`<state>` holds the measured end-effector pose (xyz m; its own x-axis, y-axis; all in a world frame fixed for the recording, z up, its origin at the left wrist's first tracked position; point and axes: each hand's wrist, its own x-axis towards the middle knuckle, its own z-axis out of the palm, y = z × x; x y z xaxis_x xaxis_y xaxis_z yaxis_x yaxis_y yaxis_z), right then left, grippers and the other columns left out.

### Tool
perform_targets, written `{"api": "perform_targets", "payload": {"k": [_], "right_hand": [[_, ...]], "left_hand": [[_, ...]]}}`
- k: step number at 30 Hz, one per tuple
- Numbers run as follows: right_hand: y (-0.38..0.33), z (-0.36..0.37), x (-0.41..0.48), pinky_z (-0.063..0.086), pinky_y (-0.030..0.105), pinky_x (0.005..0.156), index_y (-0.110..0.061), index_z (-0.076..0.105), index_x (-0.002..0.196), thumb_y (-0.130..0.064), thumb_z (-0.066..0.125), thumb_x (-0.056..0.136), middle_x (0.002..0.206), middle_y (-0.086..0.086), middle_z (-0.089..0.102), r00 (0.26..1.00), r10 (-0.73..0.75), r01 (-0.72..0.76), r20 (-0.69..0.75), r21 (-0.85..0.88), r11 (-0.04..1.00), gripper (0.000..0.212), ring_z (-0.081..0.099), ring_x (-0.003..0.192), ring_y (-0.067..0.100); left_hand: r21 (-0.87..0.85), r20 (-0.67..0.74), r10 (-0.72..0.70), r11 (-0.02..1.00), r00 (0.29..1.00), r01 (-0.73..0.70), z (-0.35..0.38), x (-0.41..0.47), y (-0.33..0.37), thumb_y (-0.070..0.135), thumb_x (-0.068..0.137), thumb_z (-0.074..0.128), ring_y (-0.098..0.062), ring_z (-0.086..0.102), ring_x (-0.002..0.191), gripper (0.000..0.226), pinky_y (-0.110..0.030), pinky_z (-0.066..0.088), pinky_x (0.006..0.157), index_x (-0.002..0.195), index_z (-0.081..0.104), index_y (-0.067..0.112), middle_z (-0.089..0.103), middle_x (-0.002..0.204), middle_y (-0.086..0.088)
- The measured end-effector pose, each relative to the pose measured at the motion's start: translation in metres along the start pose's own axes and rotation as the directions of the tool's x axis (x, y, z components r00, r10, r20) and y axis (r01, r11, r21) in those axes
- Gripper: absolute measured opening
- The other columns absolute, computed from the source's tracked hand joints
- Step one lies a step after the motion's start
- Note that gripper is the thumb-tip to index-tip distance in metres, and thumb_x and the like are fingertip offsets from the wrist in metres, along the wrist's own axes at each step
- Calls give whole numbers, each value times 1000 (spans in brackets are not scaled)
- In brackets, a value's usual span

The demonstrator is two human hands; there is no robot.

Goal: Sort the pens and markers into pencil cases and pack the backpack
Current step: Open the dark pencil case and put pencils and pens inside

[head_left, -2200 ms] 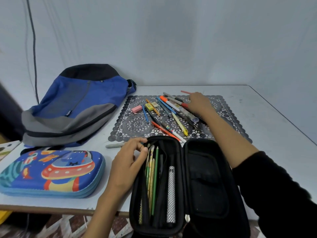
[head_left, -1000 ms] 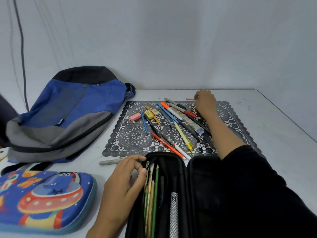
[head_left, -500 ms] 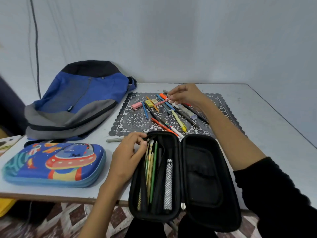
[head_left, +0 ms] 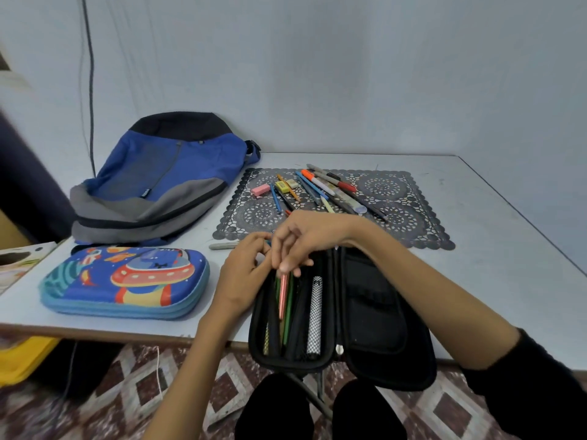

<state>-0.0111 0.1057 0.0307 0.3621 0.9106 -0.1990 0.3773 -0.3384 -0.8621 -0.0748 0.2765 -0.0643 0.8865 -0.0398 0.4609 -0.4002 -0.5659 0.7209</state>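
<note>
An open black pencil case point(head_left: 374, 315) lies at the table's front edge, its left half filled with pencils and a mesh-patterned pen. My right hand point(head_left: 305, 239) hovers over that half and pinches a pink pencil point(head_left: 282, 296) whose lower end lies among the pencils in the case. My left hand point(head_left: 244, 271) grips the case's left rim. Loose pens and markers point(head_left: 330, 192) and erasers lie on a dark lace mat point(head_left: 397, 211). A blue space-print pencil case point(head_left: 127, 281) lies shut at the left. Behind it the blue and grey backpack point(head_left: 158, 185) lies flat.
A grey marker point(head_left: 222, 246) lies on the white table point(head_left: 492, 249) between the mat and my left hand. A book corner point(head_left: 19, 265) shows at the far left. A yellow bin point(head_left: 25, 360) stands on the floor under the table. My knees are below the black case.
My right hand picked the pink pencil from the far side of the mat and carried it back to the black case. My left hand stayed on the case rim.
</note>
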Motion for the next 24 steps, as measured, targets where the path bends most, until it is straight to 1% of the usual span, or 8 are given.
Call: {"api": "perform_targets", "payload": {"k": [4,8,13,15,17,20,22,24], "right_hand": [[1,18,2,46,19,56,2,68,95,4,73,80,81,11,71,999,-6,10,43,-97,995,16,63,63,6],[4,24,-2,44,8,64,5,67,93,8,75,76,84,15,70,999,-36,37,12,-84,996,19,63,62,-2],[6,25,-5,45,13,64,3,68,92,4,78,74,82,14,71,998,-58,57,-14,-76,995,21,61,62,4],[6,16,-6,44,22,63,-1,69,92,-3,77,77,82,17,70,995,-65,62,-72,-37,997,17,58,65,15],[11,0,-7,39,22,54,-10,71,91,-10,74,82,78,11,69,977,-42,46,-210,13,999,9,53,60,15],[25,-27,-1,39,20,50,-12,70,93,-13,68,88,80,3,71,845,35,-4,-534,60,998,6,55,61,14],[42,-48,14,47,24,61,-10,71,100,-9,63,90,88,0,70,664,89,-184,-743,-47,982,13,63,78,18],[59,-63,32,51,30,79,-16,71,106,-7,55,91,108,1,69,584,80,-430,-808,-225,874,24,63,100,17]], "left_hand": [[-14,-6,2,1000,1000,-2,0,0,-2,44,77,50,-13,58,106,41,-43,47,90,86,67,7,60,114,16],[-25,-3,-7,1000,1000,6,1,1,-5,43,79,49,-10,57,108,40,-43,47,91,86,66,7,59,115,21],[-28,-4,-8,1000,1000,8,1,2,-4,45,81,48,-10,57,107,42,-42,47,89,84,66,7,60,114,17],[-50,-3,-11,999,1000,11,1,1,-2,47,83,49,-12,58,105,44,-43,48,84,83,66,7,61,113,14],[-64,-14,-25,998,1000,24,2,-1,-1,50,85,51,-13,58,103,42,-44,47,77,76,62,10,61,113,15],[-91,-22,-68,994,997,65,3,-3,1,49,86,51,-13,59,101,40,-43,46,76,68,55,13,60,113,18],[-93,-19,-80,993,997,77,4,-3,2,48,85,52,-12,59,97,39,-39,45,74,68,55,14,60,113,19],[-82,-14,-79,994,997,78,3,-3,3,47,86,51,-10,58,91,37,-36,43,73,68,54,15,59,113,19]]}}
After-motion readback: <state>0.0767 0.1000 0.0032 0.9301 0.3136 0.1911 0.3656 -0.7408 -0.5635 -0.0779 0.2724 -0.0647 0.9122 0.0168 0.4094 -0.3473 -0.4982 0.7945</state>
